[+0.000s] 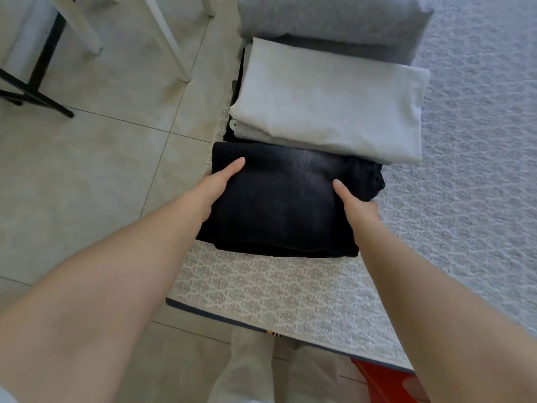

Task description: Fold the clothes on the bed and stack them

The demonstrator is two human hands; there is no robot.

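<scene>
Left hand (pixel 216 186) and right hand (pixel 353 203) gripping folded black garment (pixel 279 205), thumbs on top

both bare arms outstretched, left hand (pixel 216 184) and right hand (pixel 353 203) apparently gripping, thumbs up

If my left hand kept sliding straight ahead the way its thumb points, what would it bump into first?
Probably the folded white garment, lying just beyond the black folded garment that the left hand grips; depth is hard to judge from this view.
</scene>
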